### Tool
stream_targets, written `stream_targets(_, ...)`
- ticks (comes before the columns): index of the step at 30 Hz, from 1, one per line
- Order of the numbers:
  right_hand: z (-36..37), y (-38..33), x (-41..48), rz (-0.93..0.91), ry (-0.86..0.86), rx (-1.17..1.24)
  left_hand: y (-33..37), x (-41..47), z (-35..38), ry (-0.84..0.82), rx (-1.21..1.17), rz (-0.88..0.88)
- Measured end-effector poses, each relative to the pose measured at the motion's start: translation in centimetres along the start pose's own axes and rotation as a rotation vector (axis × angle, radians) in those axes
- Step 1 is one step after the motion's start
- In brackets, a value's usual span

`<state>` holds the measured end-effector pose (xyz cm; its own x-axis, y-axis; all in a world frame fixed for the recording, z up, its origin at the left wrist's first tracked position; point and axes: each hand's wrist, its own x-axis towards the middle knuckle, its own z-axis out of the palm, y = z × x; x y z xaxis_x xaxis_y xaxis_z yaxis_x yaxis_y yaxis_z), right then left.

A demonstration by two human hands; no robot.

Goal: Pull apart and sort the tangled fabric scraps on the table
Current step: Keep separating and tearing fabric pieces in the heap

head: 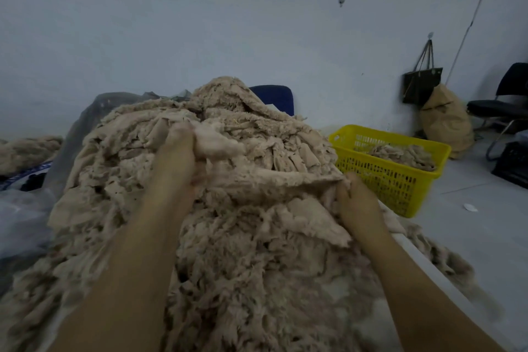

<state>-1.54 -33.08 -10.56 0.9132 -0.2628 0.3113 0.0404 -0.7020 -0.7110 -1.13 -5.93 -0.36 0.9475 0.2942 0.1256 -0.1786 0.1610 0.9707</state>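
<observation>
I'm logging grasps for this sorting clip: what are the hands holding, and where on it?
A beige fabric strip stretched over the scrap pile: the left hand grips its far end, the right hand its near end by the yellow basket.

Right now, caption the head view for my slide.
Left hand and right hand grip scraps atop the beige pile beside a yellow basket.

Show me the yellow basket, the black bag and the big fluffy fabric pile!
yellow basket (383,183): head view, on its front mesh wall.
black bag (421,84): head view, on its front panel, below the straps.
fabric pile (257,266): head view, on the fluffy lower middle of the heap.
</observation>
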Motion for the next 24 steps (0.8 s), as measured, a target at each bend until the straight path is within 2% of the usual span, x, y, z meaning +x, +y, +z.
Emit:
stream_targets(2, -0.5, -1.2, 0.0, -0.048, 0.118, 0.159, -1.1, -0.7, 0.6, -0.116, 0.462, 0.064)
stream_targets(3, -0.8, -1.8, 0.0, -0.073, 0.147, 0.211, -1.7, -1.0, 0.8, -0.236, 0.68, 0.084)
stream_targets(4, -1.0, -2.5, 0.0, -0.085, 0.163, 0.255, -2.3, -1.4, 0.9, -0.378, 0.837, 0.07)
stream_targets(6, -1.2, -3.6, 0.6, -0.055, 0.175, 0.344, -3.1, -2.1, 1.1, -0.61, 0.964, -0.037)
stream_targets(8, -1.1, -3.7, 1.1, -0.005, 0.182, 0.381, -3.2, -2.5, 1.3, -0.655, 0.87, -0.13)
stream_targets(10, -1.1, -2.6, 0.9, 0.07, 0.172, 0.341, -2.5, -2.2, 1.0, -0.503, 0.52, -0.191)
stream_targets(12, -1.0, -0.3, 0.6, 0.254, 0.119, 0.307, -0.9, -1.5, 0.1, -0.389, 0.084, -0.242)
stream_targets(13, -0.8, 1.0, 0.4, 0.355, 0.066, 0.233, -0.3, -0.8, -0.4, -0.36, -0.065, -0.249)
stream_targets(15, -0.4, 1.3, 0.0, 0.442, -0.105, 0.005, 0.3, -0.2, -0.9, -0.343, -0.147, -0.236)
stream_targets(17, 0.2, -0.4, -0.3, 0.319, -0.194, -0.052, 0.1, -0.6, -0.2, -0.387, -0.076, -0.221)
stream_targets(21, -0.4, -5.4, -1.2, -0.171, -0.187, 0.199, -0.6, -1.9, 1.3, -0.536, -0.052, -0.234)
stream_targets(24, 0.0, -8.3, -2.5, -0.317, -0.334, 0.261, -0.7, -2.2, 1.8, -0.588, -0.089, -0.235)
